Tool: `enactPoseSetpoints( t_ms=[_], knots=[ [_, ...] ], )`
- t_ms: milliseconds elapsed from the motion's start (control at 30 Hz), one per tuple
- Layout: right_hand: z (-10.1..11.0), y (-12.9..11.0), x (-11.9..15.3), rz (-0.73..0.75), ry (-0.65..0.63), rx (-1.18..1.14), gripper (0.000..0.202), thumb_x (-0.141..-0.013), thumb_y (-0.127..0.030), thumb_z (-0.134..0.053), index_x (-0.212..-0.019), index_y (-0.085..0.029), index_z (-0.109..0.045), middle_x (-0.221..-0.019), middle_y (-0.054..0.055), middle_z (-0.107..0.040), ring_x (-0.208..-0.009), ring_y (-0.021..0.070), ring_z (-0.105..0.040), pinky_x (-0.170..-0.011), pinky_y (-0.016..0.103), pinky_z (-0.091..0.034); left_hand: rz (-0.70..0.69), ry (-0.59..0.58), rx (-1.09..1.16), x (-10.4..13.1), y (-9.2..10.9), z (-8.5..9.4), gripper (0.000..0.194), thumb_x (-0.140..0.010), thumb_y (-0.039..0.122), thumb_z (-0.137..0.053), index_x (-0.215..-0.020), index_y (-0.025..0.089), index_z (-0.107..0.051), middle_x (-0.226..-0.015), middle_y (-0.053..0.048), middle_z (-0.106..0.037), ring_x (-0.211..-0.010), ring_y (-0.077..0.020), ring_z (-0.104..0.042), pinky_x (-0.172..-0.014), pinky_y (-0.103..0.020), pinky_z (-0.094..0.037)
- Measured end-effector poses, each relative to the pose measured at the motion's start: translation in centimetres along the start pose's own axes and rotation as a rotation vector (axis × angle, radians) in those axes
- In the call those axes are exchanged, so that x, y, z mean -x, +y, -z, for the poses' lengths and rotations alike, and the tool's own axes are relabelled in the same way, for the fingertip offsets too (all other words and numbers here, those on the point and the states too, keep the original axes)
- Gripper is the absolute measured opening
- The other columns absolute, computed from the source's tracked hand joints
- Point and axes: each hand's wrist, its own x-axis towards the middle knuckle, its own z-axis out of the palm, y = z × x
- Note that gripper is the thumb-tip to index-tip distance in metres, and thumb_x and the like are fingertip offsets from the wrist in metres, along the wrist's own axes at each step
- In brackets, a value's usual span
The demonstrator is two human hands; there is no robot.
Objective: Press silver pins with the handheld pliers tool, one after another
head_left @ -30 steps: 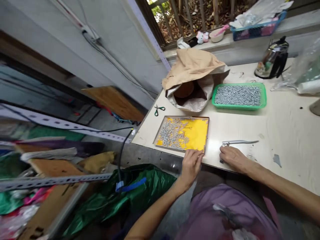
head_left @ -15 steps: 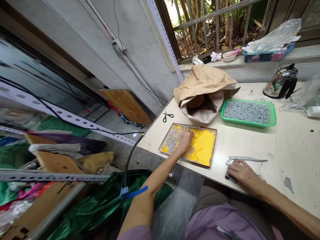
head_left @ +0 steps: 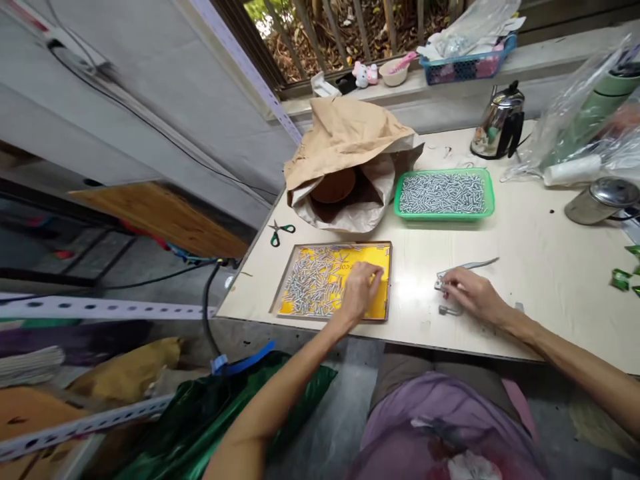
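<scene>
Your left hand (head_left: 361,288) rests curled on the screws (head_left: 313,287) in the yellow tray (head_left: 383,303) near the surface edge; your right hand (head_left: 467,291) pinches the metal tool (head_left: 465,268). A careless sweep could likely scatter screws to the floor.

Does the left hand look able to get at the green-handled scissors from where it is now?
Probably yes. The left hand rests in the yellow tray, and the scissors lie just beyond the tray's far-left corner on bare table, nothing between.
</scene>
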Motion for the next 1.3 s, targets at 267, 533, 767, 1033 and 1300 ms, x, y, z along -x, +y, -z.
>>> enactPoseSetpoints(
  t_ms=[267,533,767,1033,1300],
  knots=[
    [6.4,4.4,-10.9,-0.199,0.324,0.273,0.026,-0.095,-0.028,-0.048,-0.114,-0.018,-0.064,-0.103,0.008,-0.063,-0.086,0.0183,-0.061,-0.079,0.037,-0.052,0.391,-0.379,0.619,1.2,9.4,-4.2,0.003,-0.077,0.018,-0.062,-0.075,0.017,-0.063,-0.064,0.003,-0.060,-0.057,-0.0093,-0.054,-0.056,-0.019,-0.043],
    [4.8,2.1,-0.5,-0.212,-0.100,0.270,0.027,-0.097,-0.025,-0.045,-0.115,-0.017,-0.065,-0.102,0.009,-0.064,-0.081,0.0167,-0.062,-0.072,0.033,-0.054,0.646,-0.532,0.829,0.3,9.6,-6.2,0.009,-0.072,0.015,-0.066,-0.073,0.015,-0.057,-0.052,0.009,-0.051,-0.040,-0.0046,-0.046,-0.042,-0.015,-0.040],
    [2.3,0.0,6.0,-0.336,-0.398,0.482,0.018,-0.093,-0.014,-0.048,-0.101,-0.020,-0.062,-0.094,0.006,-0.062,-0.082,0.0170,-0.059,-0.063,0.026,-0.042,0.822,-0.597,0.959,0.1,10.1,-5.7,0.017,-0.072,0.015,-0.074,-0.077,0.012,-0.058,-0.057,0.001,-0.064,-0.043,-0.0064,-0.056,-0.044,-0.017,-0.049],
    [0.8,-2.0,7.4,-0.242,-0.406,0.462,0.025,-0.087,0.000,-0.042,-0.083,-0.018,-0.058,-0.082,0.005,-0.058,-0.067,0.0151,-0.051,-0.061,0.029,-0.031,0.813,-0.572,0.786,1.4,9.4,-5.0,0.020,-0.077,0.027,-0.074,-0.074,0.012,-0.062,-0.047,0.005,-0.054,-0.036,-0.0056,-0.047,-0.034,-0.015,-0.036],
    [1.7,-0.6,5.8,-0.306,-0.333,0.484,0.019,-0.093,-0.012,-0.044,-0.101,-0.019,-0.060,-0.098,0.008,-0.061,-0.078,0.0173,-0.053,-0.063,0.030,-0.033,-0.204,-0.423,0.347,6.1,10.2,-4.2,0.015,-0.094,0.020,-0.051,-0.095,0.017,-0.065,-0.107,-0.012,-0.072,-0.107,-0.0227,-0.067,-0.093,-0.040,-0.058]
  ],
)
